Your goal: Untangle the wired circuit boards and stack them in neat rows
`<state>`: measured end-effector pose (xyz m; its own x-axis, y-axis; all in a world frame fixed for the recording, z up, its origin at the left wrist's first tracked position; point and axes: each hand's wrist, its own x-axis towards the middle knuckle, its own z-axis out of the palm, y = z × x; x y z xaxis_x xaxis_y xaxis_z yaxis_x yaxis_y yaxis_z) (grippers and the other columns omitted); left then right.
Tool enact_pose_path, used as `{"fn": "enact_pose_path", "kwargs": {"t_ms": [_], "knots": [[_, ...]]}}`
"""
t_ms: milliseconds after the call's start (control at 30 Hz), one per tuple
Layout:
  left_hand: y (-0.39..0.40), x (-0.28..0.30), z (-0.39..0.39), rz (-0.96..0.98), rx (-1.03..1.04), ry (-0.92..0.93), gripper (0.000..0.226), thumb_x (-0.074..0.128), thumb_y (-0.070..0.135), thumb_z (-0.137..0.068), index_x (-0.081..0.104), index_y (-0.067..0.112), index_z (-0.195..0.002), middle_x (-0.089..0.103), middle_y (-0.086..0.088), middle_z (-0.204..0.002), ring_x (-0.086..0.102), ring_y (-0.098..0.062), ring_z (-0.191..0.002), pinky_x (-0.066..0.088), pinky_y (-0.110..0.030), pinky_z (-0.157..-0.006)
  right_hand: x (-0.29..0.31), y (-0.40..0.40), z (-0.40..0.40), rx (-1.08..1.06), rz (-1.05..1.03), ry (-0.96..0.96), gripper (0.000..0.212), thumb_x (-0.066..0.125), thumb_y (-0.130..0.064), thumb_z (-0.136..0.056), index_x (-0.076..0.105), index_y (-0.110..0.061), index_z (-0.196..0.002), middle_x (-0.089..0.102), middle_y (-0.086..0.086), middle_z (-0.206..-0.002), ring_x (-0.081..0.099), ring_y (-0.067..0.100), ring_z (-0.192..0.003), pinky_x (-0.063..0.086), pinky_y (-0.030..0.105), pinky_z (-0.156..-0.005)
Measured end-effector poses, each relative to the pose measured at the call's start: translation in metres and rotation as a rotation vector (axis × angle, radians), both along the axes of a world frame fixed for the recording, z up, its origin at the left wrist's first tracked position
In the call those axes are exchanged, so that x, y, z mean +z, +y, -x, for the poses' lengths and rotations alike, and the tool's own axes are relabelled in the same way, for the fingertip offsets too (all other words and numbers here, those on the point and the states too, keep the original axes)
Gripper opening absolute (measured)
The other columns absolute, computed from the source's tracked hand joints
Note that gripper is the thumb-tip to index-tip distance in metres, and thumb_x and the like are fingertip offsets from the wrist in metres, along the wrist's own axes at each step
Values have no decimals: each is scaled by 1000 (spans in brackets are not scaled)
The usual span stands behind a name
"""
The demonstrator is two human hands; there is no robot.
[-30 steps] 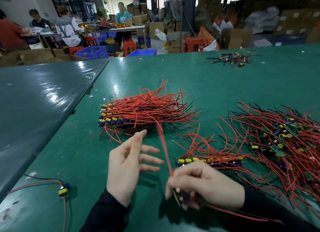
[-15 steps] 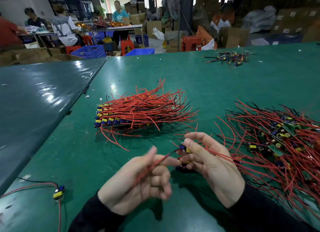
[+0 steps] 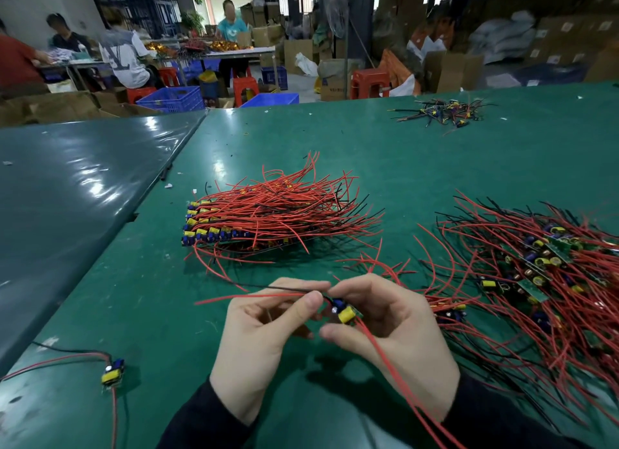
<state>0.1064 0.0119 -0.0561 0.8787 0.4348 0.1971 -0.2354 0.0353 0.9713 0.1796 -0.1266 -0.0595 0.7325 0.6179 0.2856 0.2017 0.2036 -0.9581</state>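
Both hands grasp one small wired circuit board (image 3: pixel 345 311) above the green table (image 3: pixel 435 167).
The left hand (image 3: pixel 264 334) pinches its wires; the right hand (image 3: pixel 392 331) grips the board.

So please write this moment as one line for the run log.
left hand: pinching wires | right hand: holding circuit board | neat stack: ahead | tangled pile: right

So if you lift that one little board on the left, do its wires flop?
Probably floppy: the lone board's thin wires curve loosely across the table. Likely light, since it is tiny beside the left hand. Its boxy parts shouldn't roll.
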Motion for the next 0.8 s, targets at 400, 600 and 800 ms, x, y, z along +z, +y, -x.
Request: {"fn": "enact_pose_path", "kwargs": {"t_ms": [400,600,800], "knots": [[2,-3,-1,-256,54,-64,8,68,12,-74,75,11,-71,72,-5,-76,67,-16,-76,49,-20,-71,6,2,-3,293,146,410,24,66,-21,-74,65,-5,-91,70,13,-73,68,21,-59,50,20,-53],[1,-5,-1,-367,90,-74,8,67,13,-76,75,12,-72,72,-3,-78,68,-15,-79,49,-21,-72,0,1,-5,219,150,240,11,61,-4,-86,65,-5,-96,70,8,-74,68,21,-64,50,21,-57],[-1,-8,-2,-390,174,-86,13,63,8,-78,66,6,-65,66,-2,-75,64,-10,-71,49,-19,-65,-5,1,0,248,178,166,11,60,1,-88,63,-4,-97,69,4,-76,69,21,-68,52,22,-60]]}}
